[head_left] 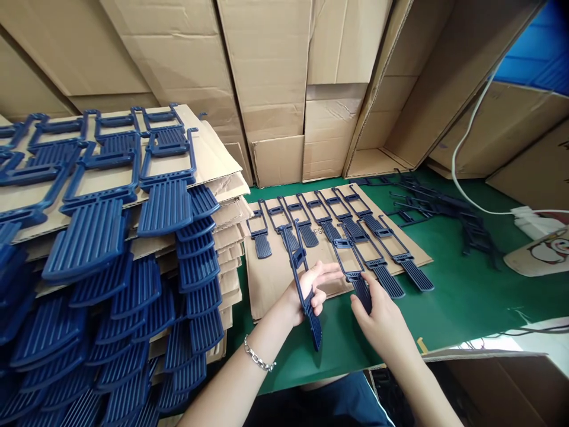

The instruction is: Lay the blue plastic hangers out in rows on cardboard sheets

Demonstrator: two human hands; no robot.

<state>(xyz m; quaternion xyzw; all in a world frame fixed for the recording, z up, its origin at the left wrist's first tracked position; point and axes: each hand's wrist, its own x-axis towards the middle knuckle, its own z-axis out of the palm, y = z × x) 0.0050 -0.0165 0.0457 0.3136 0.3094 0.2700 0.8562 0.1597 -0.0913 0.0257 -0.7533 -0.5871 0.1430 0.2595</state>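
My left hand (pixel 310 295) grips a dark blue plastic frame (pixel 299 258) with a ribbed end, tilted upright, its ribbed part pointing down past the cardboard's front edge. Its index and middle fingers stretch toward the right. My right hand (pixel 376 311) has its thumb and fingers round the ribbed end of another blue frame (pixel 349 254), which lies on the cardboard sheet (pixel 267 281). Several more such frames (pixel 306 219) lie in two rows on that sheet, next to both hands.
Tall layered stacks of cardboard (pixel 213 148) and blue frames (pixel 166 204) stand at the left. Loose frames (pixel 453 204) are heaped at the back right of the green table (pixel 448 308), near a white cable (pixel 457 148). Cardboard boxes (pixel 275 77) line the back.
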